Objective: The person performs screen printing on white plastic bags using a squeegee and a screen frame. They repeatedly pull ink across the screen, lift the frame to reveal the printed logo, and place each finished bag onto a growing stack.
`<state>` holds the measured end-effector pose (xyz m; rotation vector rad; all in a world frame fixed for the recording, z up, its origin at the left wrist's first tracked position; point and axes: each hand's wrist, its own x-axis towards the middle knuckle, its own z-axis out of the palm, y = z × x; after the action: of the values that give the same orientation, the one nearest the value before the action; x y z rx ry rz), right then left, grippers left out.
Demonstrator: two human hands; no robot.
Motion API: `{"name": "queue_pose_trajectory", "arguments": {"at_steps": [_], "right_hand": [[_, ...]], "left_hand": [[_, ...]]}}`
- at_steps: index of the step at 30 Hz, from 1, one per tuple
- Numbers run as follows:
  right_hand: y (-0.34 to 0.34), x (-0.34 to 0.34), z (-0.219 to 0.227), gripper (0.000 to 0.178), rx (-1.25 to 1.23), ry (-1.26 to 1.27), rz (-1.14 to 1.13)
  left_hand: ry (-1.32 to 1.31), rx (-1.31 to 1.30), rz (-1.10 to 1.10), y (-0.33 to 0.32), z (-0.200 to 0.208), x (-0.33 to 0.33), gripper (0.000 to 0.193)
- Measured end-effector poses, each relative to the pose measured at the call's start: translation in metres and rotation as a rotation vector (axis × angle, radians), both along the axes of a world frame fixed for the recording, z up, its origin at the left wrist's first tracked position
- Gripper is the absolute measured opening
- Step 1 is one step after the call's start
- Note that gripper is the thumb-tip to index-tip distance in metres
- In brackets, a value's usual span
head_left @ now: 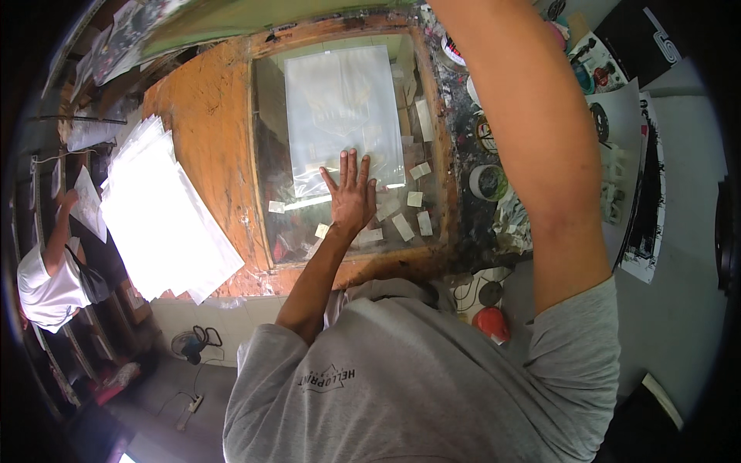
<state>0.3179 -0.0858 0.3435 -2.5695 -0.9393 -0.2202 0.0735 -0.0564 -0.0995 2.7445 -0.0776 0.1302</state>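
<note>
My left hand point(353, 199) lies flat with its fingers spread, on the near part of a translucent plastic sheet point(340, 89). A faint pale design shows in the middle of the sheet. Under it is a glass pane point(270, 131) set in a worn wooden table, with small pale pieces of tape or paper point(402, 227) scattered about it. My right arm point(540, 116) reaches up past the right side of the table and leaves the picture at the top, so its hand is out of sight.
Left on the wooden tabletop point(201, 100) is a fanned stack of white sheets point(162, 224). A green-surfaced panel point(255, 17) spans the far edge. Tape rolls point(488, 183) and paint-stained clutter line the right side. Another person point(54, 285) stands at shelves far left, holding a sheet.
</note>
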Motion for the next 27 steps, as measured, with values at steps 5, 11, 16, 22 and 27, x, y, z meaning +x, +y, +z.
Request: {"name": "queue_pose_trajectory", "arguments": {"at_steps": [5,11,16,22,27], "right_hand": [[-0.013,-0.002,-0.013,0.023,0.071,0.044,0.083],[-0.030,-0.123,-0.148,0.026,0.235,-0.439,0.065],[-0.044,-0.187,-0.279,0.054,-0.088,-0.127,0.000],[-0.041,-0.173,-0.346,0.072,-0.207,0.112,0.018],[-0.044,-0.180,-0.356,0.079,-0.250,0.321,0.074]], "left_hand": [[-0.084,-0.324,0.034,0.004,0.046,0.002,0.050],[-0.372,-1.423,0.305,0.036,0.188,-0.036,0.060],[0.213,-2.138,0.768,0.049,0.157,-0.085,0.071],[0.371,-2.066,1.096,0.048,0.086,-0.081,0.069],[0.392,-2.062,1.140,0.051,0.063,-0.079,0.070]]}}
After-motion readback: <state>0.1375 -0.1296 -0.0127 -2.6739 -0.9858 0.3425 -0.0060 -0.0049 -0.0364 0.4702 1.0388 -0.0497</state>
